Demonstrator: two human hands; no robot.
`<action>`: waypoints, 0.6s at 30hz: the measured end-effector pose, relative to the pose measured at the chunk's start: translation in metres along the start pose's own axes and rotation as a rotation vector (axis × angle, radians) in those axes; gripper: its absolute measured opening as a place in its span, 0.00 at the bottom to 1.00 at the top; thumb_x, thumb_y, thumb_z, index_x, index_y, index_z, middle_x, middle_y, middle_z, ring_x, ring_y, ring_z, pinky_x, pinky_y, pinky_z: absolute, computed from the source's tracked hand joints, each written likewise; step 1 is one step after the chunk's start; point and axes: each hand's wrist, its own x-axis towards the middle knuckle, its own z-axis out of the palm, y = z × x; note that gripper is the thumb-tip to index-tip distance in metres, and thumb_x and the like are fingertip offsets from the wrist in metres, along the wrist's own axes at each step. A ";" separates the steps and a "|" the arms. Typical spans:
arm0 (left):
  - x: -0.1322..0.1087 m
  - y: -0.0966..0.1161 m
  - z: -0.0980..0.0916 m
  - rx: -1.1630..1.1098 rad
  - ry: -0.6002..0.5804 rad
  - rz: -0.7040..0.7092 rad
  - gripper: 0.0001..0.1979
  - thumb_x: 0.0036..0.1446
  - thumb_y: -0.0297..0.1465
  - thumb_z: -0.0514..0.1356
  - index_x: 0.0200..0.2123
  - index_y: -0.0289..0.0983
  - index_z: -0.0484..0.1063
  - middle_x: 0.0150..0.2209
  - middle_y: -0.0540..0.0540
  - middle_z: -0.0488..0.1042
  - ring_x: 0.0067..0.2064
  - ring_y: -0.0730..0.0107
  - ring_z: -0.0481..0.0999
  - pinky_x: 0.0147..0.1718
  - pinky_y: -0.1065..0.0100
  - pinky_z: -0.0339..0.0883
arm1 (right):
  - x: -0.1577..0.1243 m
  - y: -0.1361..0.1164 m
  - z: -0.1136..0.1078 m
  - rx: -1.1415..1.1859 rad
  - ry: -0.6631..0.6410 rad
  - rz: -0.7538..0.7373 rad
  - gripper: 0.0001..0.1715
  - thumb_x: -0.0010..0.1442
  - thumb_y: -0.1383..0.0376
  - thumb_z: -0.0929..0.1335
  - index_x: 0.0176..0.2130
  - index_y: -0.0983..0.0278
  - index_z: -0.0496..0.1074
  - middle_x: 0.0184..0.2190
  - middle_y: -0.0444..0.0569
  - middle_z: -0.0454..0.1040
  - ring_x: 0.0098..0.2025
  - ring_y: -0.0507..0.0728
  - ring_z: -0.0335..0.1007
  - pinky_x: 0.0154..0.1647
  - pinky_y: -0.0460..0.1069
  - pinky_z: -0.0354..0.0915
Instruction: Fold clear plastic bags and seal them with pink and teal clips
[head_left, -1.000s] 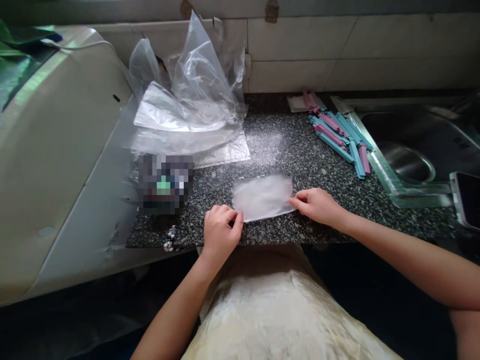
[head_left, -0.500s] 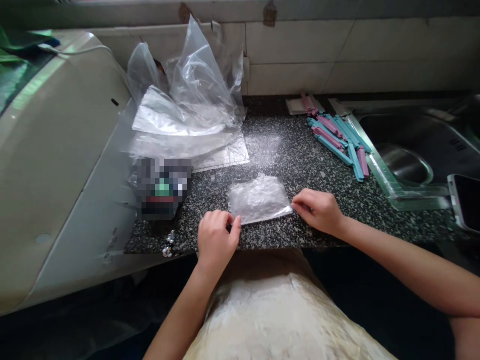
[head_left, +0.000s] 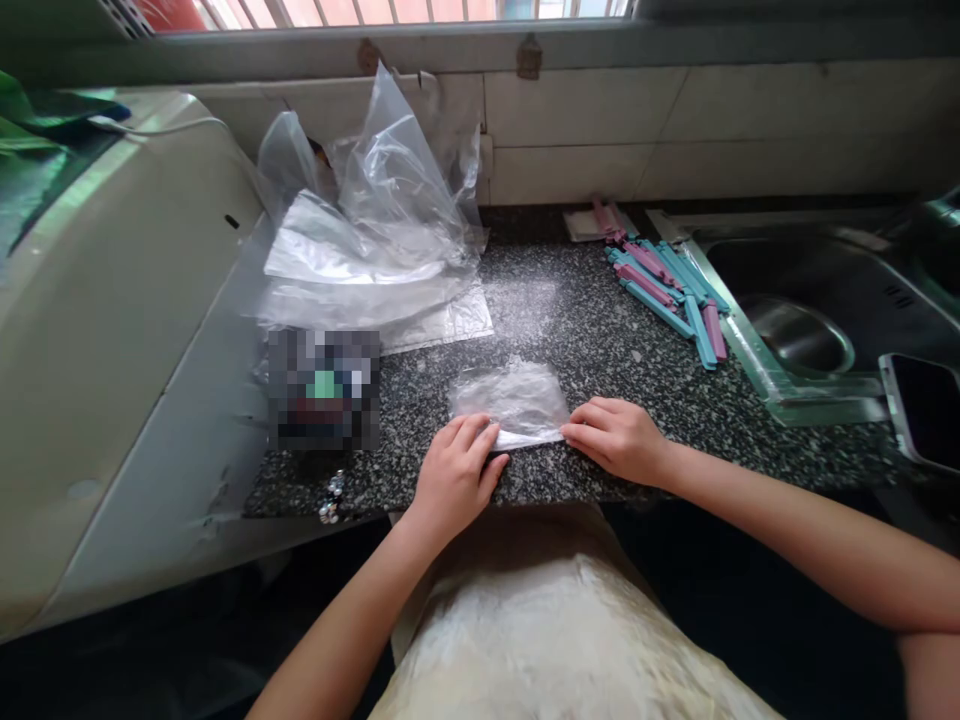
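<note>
A small clear plastic bag (head_left: 517, 395), crinkled, lies flat on the speckled dark counter (head_left: 592, 350) in front of me. My left hand (head_left: 457, 468) rests over its near left corner with the fingers stretched out and the thumb apart. At the near right corner, the fingertips of my right hand (head_left: 616, 440) are closed on the bag's edge. The bag's near edge between my hands looks bright, like a narrow fold. What lies beneath my left fingers is hidden.
Larger clear plastic bags (head_left: 375, 250) are heaped at the back left, behind a blurred-out item (head_left: 324, 390). Pink and teal plastic clips (head_left: 667, 285) lie beside the metal sink (head_left: 795, 400). A phone (head_left: 922, 405) sits at the right. Small shiny beads (head_left: 331, 498) lie near the front edge.
My left hand has shifted right onto the bag's near corner, its fingers straighter. My right hand has closed in on the other corner. The view has tipped up, showing the window.
</note>
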 end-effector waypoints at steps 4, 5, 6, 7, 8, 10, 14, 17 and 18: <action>-0.001 0.002 -0.002 -0.006 -0.012 -0.007 0.15 0.58 0.34 0.52 0.46 0.35 0.68 0.47 0.38 0.71 0.49 0.57 0.68 0.48 0.57 0.63 | 0.002 0.000 0.001 -0.044 -0.019 -0.015 0.13 0.61 0.69 0.61 0.30 0.64 0.72 0.28 0.48 0.73 0.30 0.52 0.62 0.32 0.47 0.58; 0.000 0.004 -0.002 0.003 0.003 -0.012 0.16 0.58 0.35 0.53 0.47 0.34 0.68 0.46 0.37 0.71 0.48 0.56 0.68 0.48 0.57 0.63 | 0.003 0.000 0.000 -0.037 -0.021 -0.013 0.13 0.61 0.69 0.60 0.30 0.64 0.72 0.28 0.48 0.72 0.30 0.52 0.61 0.32 0.47 0.58; 0.003 0.007 -0.002 0.015 0.026 -0.010 0.17 0.57 0.37 0.54 0.47 0.33 0.68 0.46 0.36 0.71 0.48 0.55 0.68 0.47 0.57 0.63 | 0.006 0.000 -0.001 -0.023 -0.018 -0.009 0.13 0.61 0.68 0.60 0.29 0.64 0.71 0.28 0.48 0.72 0.31 0.52 0.61 0.32 0.47 0.58; 0.007 0.010 -0.003 0.028 0.055 0.001 0.19 0.56 0.38 0.55 0.47 0.33 0.68 0.46 0.35 0.71 0.47 0.55 0.68 0.47 0.56 0.63 | 0.009 0.001 -0.004 -0.001 -0.013 -0.004 0.13 0.61 0.68 0.60 0.29 0.65 0.71 0.28 0.49 0.72 0.31 0.52 0.61 0.33 0.47 0.58; 0.013 0.013 -0.004 0.036 0.081 0.021 0.20 0.56 0.39 0.55 0.47 0.33 0.68 0.46 0.35 0.70 0.47 0.54 0.68 0.46 0.56 0.63 | 0.013 0.002 -0.008 0.028 -0.006 0.005 0.13 0.61 0.67 0.61 0.29 0.65 0.71 0.28 0.49 0.72 0.31 0.53 0.61 0.33 0.47 0.58; 0.027 0.018 -0.009 0.024 0.098 0.076 0.17 0.56 0.39 0.55 0.45 0.34 0.70 0.44 0.36 0.72 0.45 0.56 0.69 0.44 0.57 0.63 | 0.022 0.005 -0.018 0.103 0.017 0.041 0.12 0.61 0.67 0.61 0.30 0.65 0.70 0.29 0.50 0.71 0.32 0.53 0.61 0.34 0.48 0.59; 0.057 0.022 -0.030 -0.186 0.025 0.036 0.11 0.58 0.31 0.52 0.28 0.35 0.71 0.31 0.43 0.73 0.34 0.66 0.70 0.36 0.65 0.63 | 0.042 0.017 -0.044 0.312 0.077 0.148 0.09 0.60 0.64 0.62 0.31 0.63 0.69 0.29 0.49 0.69 0.34 0.54 0.63 0.36 0.50 0.61; 0.072 0.019 -0.049 -0.516 -0.024 -0.084 0.10 0.56 0.31 0.54 0.26 0.34 0.70 0.23 0.49 0.69 0.26 0.74 0.66 0.26 0.71 0.59 | 0.056 0.029 -0.056 0.509 0.135 0.197 0.15 0.56 0.56 0.67 0.40 0.63 0.68 0.36 0.50 0.69 0.39 0.56 0.64 0.39 0.51 0.62; 0.076 0.018 -0.054 -0.623 -0.036 -0.117 0.10 0.56 0.32 0.55 0.26 0.34 0.70 0.22 0.50 0.68 0.24 0.76 0.65 0.24 0.72 0.57 | 0.059 0.033 -0.057 0.558 0.139 0.215 0.20 0.53 0.54 0.68 0.43 0.62 0.67 0.39 0.51 0.69 0.42 0.57 0.64 0.41 0.52 0.62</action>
